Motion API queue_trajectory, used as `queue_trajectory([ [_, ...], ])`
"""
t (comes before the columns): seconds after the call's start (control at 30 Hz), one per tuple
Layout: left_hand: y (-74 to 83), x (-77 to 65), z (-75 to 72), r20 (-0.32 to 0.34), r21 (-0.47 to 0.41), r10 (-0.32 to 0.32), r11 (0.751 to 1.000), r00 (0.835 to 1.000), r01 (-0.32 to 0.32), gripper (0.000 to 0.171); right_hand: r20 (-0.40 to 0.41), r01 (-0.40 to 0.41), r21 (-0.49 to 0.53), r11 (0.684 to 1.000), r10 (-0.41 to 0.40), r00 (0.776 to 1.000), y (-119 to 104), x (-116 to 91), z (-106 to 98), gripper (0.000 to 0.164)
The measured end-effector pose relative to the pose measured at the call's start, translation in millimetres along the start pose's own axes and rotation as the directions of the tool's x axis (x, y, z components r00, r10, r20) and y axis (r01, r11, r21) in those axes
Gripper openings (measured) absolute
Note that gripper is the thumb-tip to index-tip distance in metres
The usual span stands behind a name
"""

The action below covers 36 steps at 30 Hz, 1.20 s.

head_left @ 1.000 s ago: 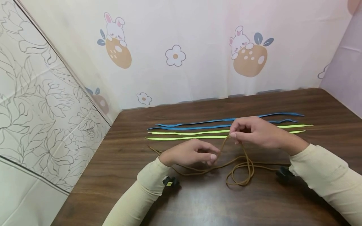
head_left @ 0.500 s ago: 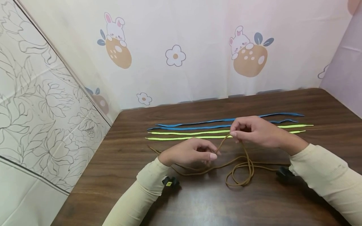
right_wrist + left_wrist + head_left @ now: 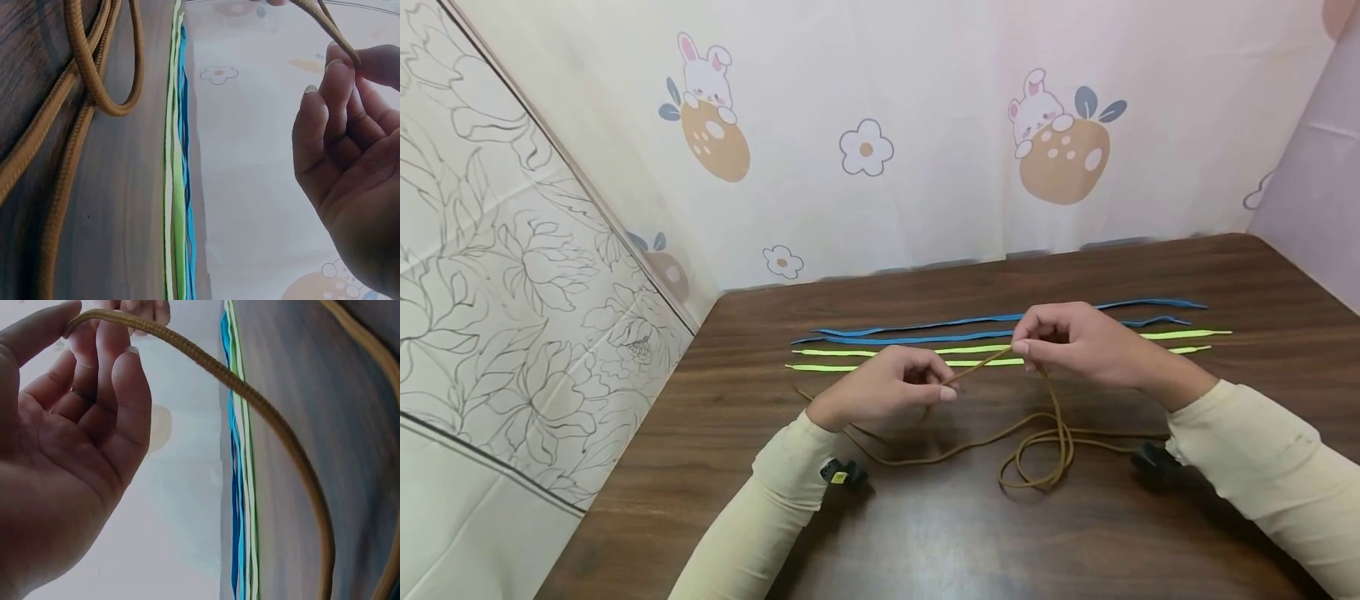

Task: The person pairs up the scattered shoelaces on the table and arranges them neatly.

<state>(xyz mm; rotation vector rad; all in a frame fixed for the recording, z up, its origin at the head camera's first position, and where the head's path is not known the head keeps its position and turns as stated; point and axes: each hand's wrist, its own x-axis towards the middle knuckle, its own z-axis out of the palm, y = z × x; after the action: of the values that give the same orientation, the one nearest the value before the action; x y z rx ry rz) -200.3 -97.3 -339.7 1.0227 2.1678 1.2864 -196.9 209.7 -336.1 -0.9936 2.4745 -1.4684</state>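
A brown round shoelace [image 3: 982, 365] stretches nearly straight between my two hands above the table. My left hand [image 3: 887, 385] pinches it between thumb and fingertips, and a length hangs down from there, as the left wrist view shows with the lace [image 3: 275, 419] curving away. To the right, my right hand [image 3: 1078, 343] pinches the same lace between thumb and forefinger, clear in the right wrist view at the hand [image 3: 356, 131]. Below it, the rest of the lace falls to the table into a loose loop [image 3: 1033, 483], with strands running left and right.
Behind the hands, two blue laces [image 3: 917, 339] and two neon yellow laces [image 3: 850, 367] lie side by side across the brown wooden table [image 3: 925, 533]. A printed curtain [image 3: 940, 167] hangs along the back edge. A floral panel [image 3: 512, 208] stands at the left.
My left hand has moved left and slightly up, drawing the lace between the hands from a slack curve to nearly straight. My right hand has hardly moved.
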Motion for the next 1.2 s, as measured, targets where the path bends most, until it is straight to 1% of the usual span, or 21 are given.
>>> queue_trajectory([
  [0.03, -0.1, -0.2, -1.1, -0.017, -0.004, -0.004, 1.000, 1.000, 0.004, 0.016, 0.001, 0.001, -0.004, 1.000, -0.001, 1.000, 1, 0, 0, 0.005],
  [0.13, -1.1, -0.9, -4.7, -0.096, -0.005, -0.011, 1.000, 0.995, 0.011, 0.015, 0.004, -0.003, -0.007, 1.000, 0.003, 1.000, 2, 0, 0, 0.005],
  [0.3, -4.1, -3.1, -10.8, -0.210, -0.012, -0.004, 1.000, 0.978, 0.002, 0.016, 0.026, -0.007, 0.019, 1.000, 0.007, 1.000, 5, 0, 0, 0.004],
  [0.47, -9.3, -3.6, -15.7, -0.275, -0.001, -0.001, 1.000, 0.961, 0.001, 0.019, 0.048, -0.005, 0.032, 0.999, 0.003, 0.999, 7, -1, 0, 0.004],
  [0.6, -12.7, -4.8, -18.3, -0.305, -0.001, 0.002, 1.000, 0.952, -0.002, 0.022, 0.069, -0.008, 0.044, 0.999, 0.005, 0.998, 8, -1, 1, 0.004],
  [0.7, -14.4, -5.5, -19.7, -0.335, 0.002, 0.005, 1.000, 0.942, -0.004, 0.024, 0.081, -0.018, 0.041, 0.999, 0.014, 0.997, 9, 0, 1, 0.005],
  [0.8, -15.8, -6.1, -22.1, -0.373, -0.007, 0.012, 1.000, 0.928, -0.016, 0.025, 0.084, -0.026, 0.033, 0.999, 0.023, 0.996, 10, 1, 1, 0.007],
  [0.87, -16.9, -6.5, -24.3, -0.403, -0.025, 0.009, 0.999, 0.915, -0.021, 0.023, 0.080, -0.026, 0.033, 0.999, 0.024, 0.997, 9, 0, 1, 0.007],
  [1.0, -20.5, -8.1, -31.8, -0.456, -0.087, -0.003, 0.995, 0.890, -0.041, 0.023, 0.064, -0.034, 0.038, 0.999, 0.032, 0.997, 8, 0, 1, 0.008],
  [1.13, -22.2, -13.0, -41.1, -0.503, -0.125, 0.002, 0.989, 0.864, -0.075, 0.029, 0.065, -0.051, 0.043, 0.998, 0.048, 0.997, 7, -1, 2, 0.010],
  [1.2, -23.0, -15.1, -45.1, -0.530, -0.135, 0.002, 0.987, 0.848, -0.086, 0.032, 0.076, -0.052, 0.042, 0.998, 0.049, 0.996, 7, -1, 2, 0.011],
])
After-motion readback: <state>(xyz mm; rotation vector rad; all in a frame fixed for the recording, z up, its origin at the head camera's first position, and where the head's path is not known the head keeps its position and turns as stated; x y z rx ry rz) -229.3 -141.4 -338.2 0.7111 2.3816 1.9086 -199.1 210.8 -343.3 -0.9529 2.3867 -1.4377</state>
